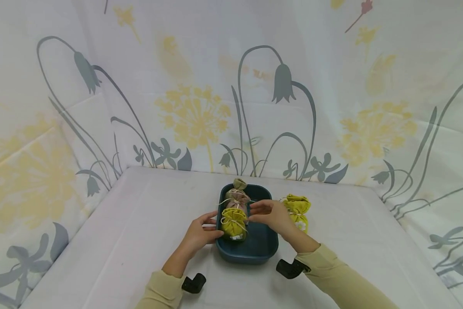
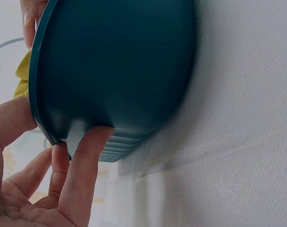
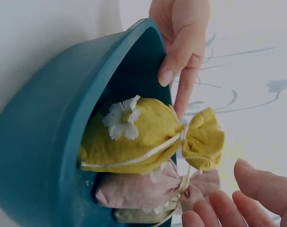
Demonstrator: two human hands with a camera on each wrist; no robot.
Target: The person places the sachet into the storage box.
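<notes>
A dark teal container (image 1: 260, 246) stands on the white-covered table. My left hand (image 1: 200, 231) grips its left rim, thumb over the edge and fingers against the outer wall (image 2: 119, 61). Along the container's left side, three tied cloth bags lie in a row. Nearest is a yellow bag (image 3: 143, 137) with a white flower, then a pinkish-brown bag (image 3: 138, 189), then an olive-green bag (image 3: 138, 216). My right hand (image 1: 272, 216) hovers over the container's right side, fingers loosely bent and pointing toward the bags. Nothing is held in it, and a small gap separates its fingertips from the bag necks.
Right of the container, partly behind my right hand, lies yellow tied cloth (image 1: 298, 206) with a white flower. A curtain (image 1: 200, 111) printed with flowers hangs along the back and sides of the table. Dark wrist-camera mounts (image 1: 291, 269) sit at both sleeves.
</notes>
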